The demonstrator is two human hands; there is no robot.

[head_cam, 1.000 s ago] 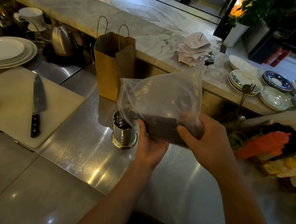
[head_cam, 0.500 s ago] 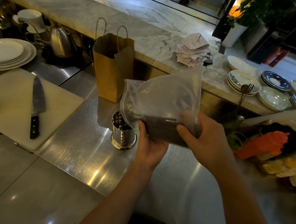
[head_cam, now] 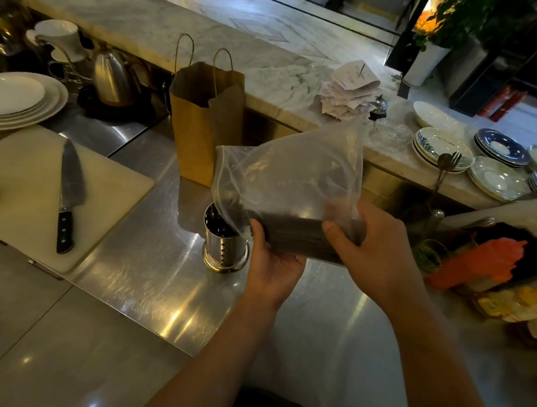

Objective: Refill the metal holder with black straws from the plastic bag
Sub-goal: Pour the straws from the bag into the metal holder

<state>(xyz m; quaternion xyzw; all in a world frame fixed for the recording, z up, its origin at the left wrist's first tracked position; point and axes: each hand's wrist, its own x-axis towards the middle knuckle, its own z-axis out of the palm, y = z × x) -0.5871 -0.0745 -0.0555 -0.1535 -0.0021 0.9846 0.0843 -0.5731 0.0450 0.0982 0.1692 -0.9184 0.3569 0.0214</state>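
Observation:
A clear plastic bag hangs in the air above the steel counter, with a bundle of black straws lying along its bottom. My left hand grips the bag's lower left part from below. My right hand grips its lower right part around the straws. The bag's left corner dips over the mouth of the round metal holder, which stands on the counter just left of my left hand. A few dark straw ends show inside the holder.
A brown paper bag stands behind the holder. A white cutting board with a knife lies at left, with stacked plates and a kettle beyond. Dishes and an orange item crowd the right side.
The bag has tilted, its left corner lowering toward the holder's mouth. Both hands keep the same grip.

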